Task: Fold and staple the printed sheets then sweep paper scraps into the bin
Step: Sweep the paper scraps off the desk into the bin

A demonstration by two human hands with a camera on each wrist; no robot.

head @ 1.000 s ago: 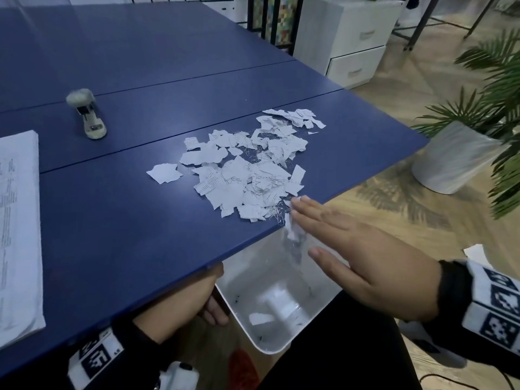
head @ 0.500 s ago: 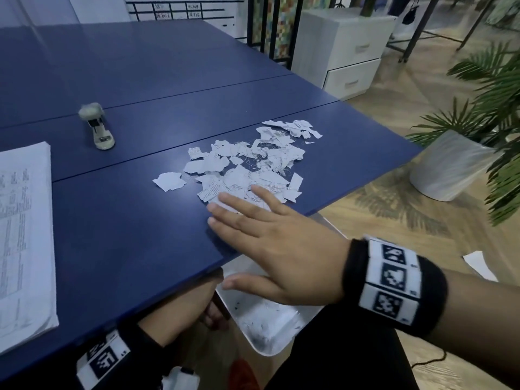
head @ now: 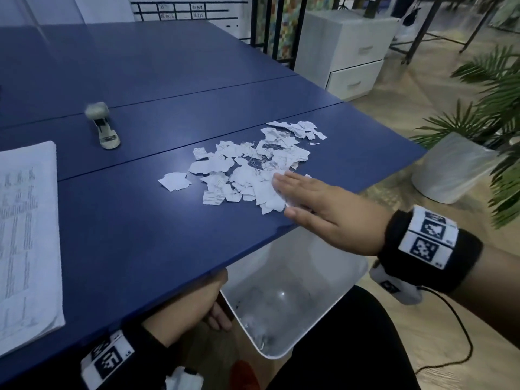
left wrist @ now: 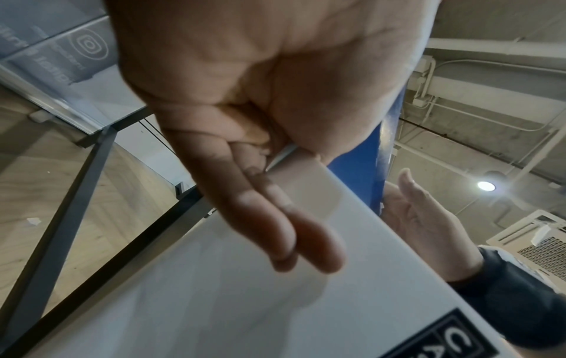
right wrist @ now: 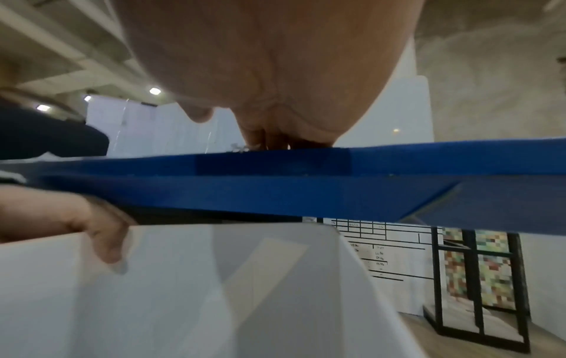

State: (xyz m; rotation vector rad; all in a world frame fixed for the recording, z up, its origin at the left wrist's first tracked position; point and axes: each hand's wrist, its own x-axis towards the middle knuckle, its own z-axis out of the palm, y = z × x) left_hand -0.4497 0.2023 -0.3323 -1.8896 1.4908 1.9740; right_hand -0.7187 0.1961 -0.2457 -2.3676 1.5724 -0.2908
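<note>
A pile of torn paper scraps (head: pixel 247 170) lies on the blue table (head: pixel 126 235) near its front right edge. My right hand (head: pixel 315 204) lies flat on the near right part of the pile, fingers straight and pointing left. From below, the right hand (right wrist: pixel 275 84) shows its fingertips on the tabletop. A white bin (head: pixel 309 263) hangs tilted just under the table edge with a few scraps inside. My left hand (head: pixel 202 305) grips its rim. In the left wrist view the left hand (left wrist: pixel 260 169) lays its fingers along the bin wall (left wrist: pixel 214 302).
A stapler (head: pixel 102 128) stands at the back left of the table. A stack of printed sheets (head: pixel 25 235) lies at the far left. A potted plant (head: pixel 455 170) and a white drawer cabinet (head: pixel 346 52) stand on the floor to the right.
My right hand came back from over the bin onto the table, touched the pile's near left side, and now lies on its near right part. The left hand keeps holding the bin.
</note>
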